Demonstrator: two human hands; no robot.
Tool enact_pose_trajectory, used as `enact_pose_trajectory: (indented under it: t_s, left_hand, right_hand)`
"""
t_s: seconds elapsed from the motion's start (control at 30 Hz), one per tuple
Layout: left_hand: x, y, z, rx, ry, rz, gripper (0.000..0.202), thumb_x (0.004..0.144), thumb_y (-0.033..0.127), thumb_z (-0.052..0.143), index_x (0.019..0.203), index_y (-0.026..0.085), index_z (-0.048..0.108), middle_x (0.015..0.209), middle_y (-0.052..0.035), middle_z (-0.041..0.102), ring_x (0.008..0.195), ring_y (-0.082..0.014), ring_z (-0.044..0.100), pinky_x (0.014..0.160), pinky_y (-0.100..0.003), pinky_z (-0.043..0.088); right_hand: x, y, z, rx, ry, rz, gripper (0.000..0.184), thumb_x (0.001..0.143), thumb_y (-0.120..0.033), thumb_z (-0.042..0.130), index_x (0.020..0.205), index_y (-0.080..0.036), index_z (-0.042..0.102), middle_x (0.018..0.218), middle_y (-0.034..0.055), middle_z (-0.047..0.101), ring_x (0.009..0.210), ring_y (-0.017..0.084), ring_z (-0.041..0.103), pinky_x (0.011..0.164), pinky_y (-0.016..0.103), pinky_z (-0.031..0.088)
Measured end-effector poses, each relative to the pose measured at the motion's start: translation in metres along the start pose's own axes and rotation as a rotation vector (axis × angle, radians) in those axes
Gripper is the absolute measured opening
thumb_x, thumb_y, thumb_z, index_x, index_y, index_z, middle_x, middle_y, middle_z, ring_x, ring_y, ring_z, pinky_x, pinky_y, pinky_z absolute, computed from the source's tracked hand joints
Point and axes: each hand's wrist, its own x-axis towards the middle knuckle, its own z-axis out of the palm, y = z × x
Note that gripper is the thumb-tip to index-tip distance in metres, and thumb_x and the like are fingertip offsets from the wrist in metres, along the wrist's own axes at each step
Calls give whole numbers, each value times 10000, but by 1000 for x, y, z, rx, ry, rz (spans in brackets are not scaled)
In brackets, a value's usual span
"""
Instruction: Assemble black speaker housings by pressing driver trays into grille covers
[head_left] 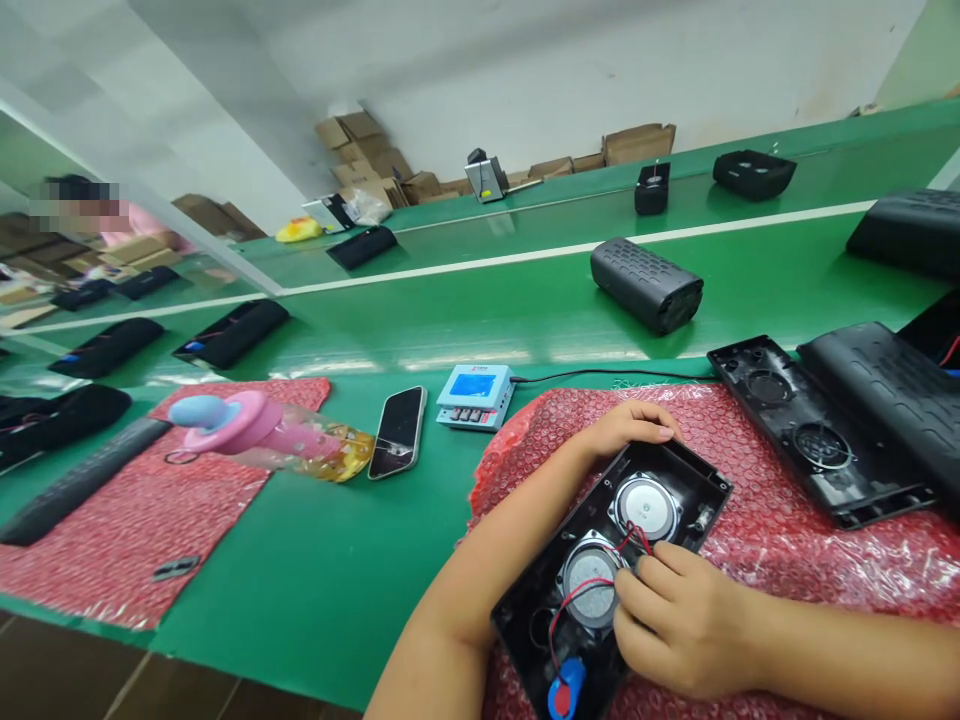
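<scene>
A black speaker housing [525,615] lies tilted on red bubble wrap, open side up. Two round speaker drivers [646,508] with pale magnets sit inside it. My left hand [637,425] is closed over the housing's far edge. Inside the housing, my right hand [679,620] has its fingers drawn together at the red and black wires [577,590]; the fingertips are partly hidden. A blue part with a red centre [566,690] lies at the housing's near end, where the wires run to it.
Red bubble wrap [750,430] covers the green bench. Right of my hands lies another black housing half [787,425]. To the left are a light-blue box with a screen [472,397], a phone [397,432] and a pink bottle [277,435]. A black speaker shell [646,285] stands behind.
</scene>
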Motion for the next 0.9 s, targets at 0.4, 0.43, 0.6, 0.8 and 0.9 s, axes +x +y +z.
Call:
enact_pose_trajectory:
  t_s: [0.4,0.43,0.6,0.8,0.9]
  left_hand:
    - [-1,4,2,-20,-12,-29,297,547,383,768,676,128,688,687,-53,661,643,-146,594,679,-287,456]
    - [-1,4,2,-21,-14,-29,297,545,382,769,676,128,688,687,-53,662,646,-146,594,681,-287,456]
    - [0,3,2,-22,-24,-23,297,553,379,771,678,124,683,690,-50,661,662,-148,595,704,-290,449]
    - [0,0,0,-17,-20,-8,284,578,374,757,694,126,683,707,-50,659,687,-152,600,727,-294,444]
    - [-1,0,1,-17,-23,-6,278,588,370,751,697,124,681,711,-52,659,693,-156,603,735,-300,447]
  right_hand:
    - [6,-7,-7,15,21,84,217,823,-94,391,753,-169,583,692,20,609,546,155,484,708,381,357]
    - [6,-7,-7,34,23,98,229,825,-88,385,747,-168,584,675,17,603,540,153,481,699,374,356]
    - [7,-5,-7,54,-29,107,224,827,-102,381,745,-164,580,612,24,569,506,143,445,649,359,363]
    - [2,-4,-7,9,-5,75,215,829,-109,374,787,-161,578,775,75,615,634,177,522,706,382,370]
    - [-1,-8,-3,-50,11,116,277,817,-68,326,775,-138,591,755,95,617,738,225,559,758,417,360]
